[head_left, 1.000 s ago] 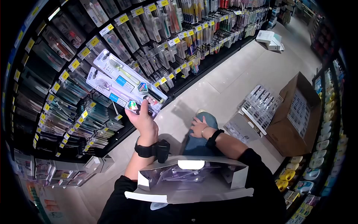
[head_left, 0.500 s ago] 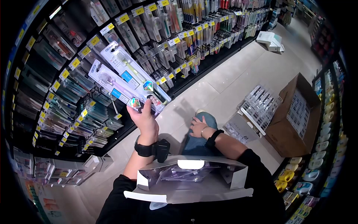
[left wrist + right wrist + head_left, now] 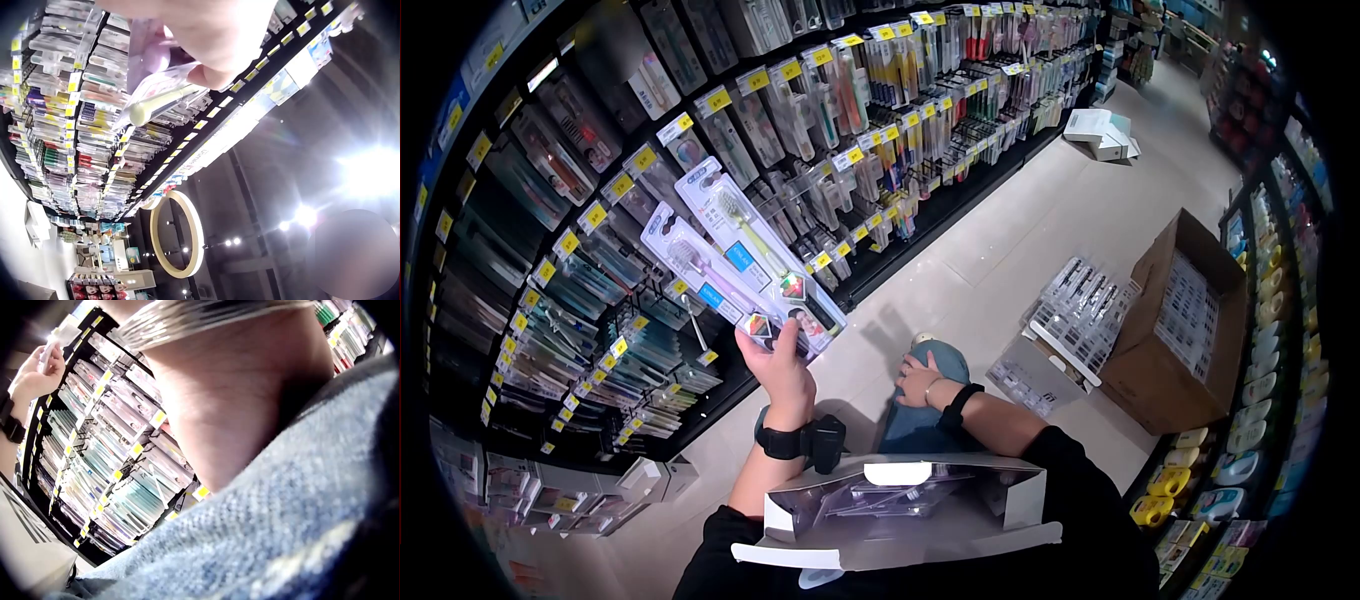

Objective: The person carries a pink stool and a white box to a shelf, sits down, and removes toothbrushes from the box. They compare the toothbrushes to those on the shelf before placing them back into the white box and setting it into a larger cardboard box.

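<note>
Two toothbrush packs are fanned out in my left hand (image 3: 783,370), which pinches their lower ends with the thumb on top. The purple toothbrush pack (image 3: 692,262) lies to the left; the green toothbrush pack (image 3: 738,222) lies to the right. Both are held up in front of the rack. In the left wrist view, the yellowish-green handle (image 3: 162,103) shows below my fingers. My right hand (image 3: 925,380) rests with spread fingers on a knee in blue jeans (image 3: 912,430). An open white carton (image 3: 900,550) at my lap contains several purple-tinted packs (image 3: 880,497).
A long rack of hanging toothbrush packs (image 3: 800,110) with yellow price tags (image 3: 755,82) runs along the left. On the floor to the right stand a brown cardboard box (image 3: 1135,385) and a carton of clear packs (image 3: 1080,310). White boxes (image 3: 1100,133) lie farther down the aisle.
My left hand has turned the two packs steeper and spread them slightly apart. The head view has shifted a little. The right hand has stayed on the knee.
</note>
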{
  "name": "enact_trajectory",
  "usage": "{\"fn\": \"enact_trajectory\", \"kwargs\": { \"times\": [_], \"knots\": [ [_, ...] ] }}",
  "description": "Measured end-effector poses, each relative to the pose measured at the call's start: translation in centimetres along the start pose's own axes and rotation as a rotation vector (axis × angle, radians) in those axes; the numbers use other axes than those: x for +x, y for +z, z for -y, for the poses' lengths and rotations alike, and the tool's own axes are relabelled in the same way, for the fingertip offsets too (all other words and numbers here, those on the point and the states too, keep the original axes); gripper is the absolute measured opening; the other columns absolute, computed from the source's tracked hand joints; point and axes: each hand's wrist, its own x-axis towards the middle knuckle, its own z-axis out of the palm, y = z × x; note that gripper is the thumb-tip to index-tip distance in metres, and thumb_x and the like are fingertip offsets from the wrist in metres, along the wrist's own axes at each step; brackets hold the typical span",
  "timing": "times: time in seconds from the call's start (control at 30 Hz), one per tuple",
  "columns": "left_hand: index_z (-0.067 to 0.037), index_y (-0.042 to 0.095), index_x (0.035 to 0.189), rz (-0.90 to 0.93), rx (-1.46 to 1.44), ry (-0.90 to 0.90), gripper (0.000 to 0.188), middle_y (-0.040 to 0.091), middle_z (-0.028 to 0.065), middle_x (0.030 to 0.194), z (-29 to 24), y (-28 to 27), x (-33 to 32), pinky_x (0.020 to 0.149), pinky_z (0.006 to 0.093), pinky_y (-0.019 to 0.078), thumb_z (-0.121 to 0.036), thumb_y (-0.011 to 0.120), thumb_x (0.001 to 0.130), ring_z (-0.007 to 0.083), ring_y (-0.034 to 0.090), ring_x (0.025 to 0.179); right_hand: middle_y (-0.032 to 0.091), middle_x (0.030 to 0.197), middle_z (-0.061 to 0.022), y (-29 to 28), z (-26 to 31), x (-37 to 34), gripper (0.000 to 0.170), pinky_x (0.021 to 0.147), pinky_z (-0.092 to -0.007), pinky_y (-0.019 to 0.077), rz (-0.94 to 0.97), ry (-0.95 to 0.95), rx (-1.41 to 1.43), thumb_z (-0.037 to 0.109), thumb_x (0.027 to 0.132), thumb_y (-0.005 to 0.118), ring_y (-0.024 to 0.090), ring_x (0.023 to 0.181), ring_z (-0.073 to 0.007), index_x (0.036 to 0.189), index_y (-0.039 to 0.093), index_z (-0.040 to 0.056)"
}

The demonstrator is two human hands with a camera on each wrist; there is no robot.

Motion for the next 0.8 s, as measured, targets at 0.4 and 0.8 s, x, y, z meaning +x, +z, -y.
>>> {"fn": "enact_trajectory", "kwargs": {
  "times": [0.4, 0.8],
  "knots": [
    [-0.003, 0.037, 0.112, 0.031, -0.015, 0.009, 0.045, 0.050, 0.0069, 0.101, 0.7, -0.3, 0.0, 0.079, 0.0290, 0.0412, 0.004, 0.054, 0.070, 0.0164, 0.051, 0.089, 0.033, 0.130, -0.0069, 0.2, 0.2, 0.4, 0.043, 0.094, -0.0631, 0.0112, 0.021, -0.005, -0.039, 0.039, 0.076, 0.049, 0.016, 0.126, -0.0262, 0.111, 0.053, 0.0159],
    [-0.002, 0.040, 0.100, 0.092, 0.003, -0.009, 0.038, 0.053, 0.0051, 0.087, -0.3, -1.0, -0.1, 0.066, 0.0240, 0.0442, 0.002, 0.061, 0.068, 0.0104, 0.053, 0.074, 0.029, 0.134, -0.0032, -0.2, 0.3, 0.0, 0.042, 0.095, -0.0635, 0.0081, 0.035, 0.007, -0.044, 0.043, 0.076, 0.048, 0.014, 0.128, -0.0253, 0.113, 0.052, 0.0231]
  ]
}}
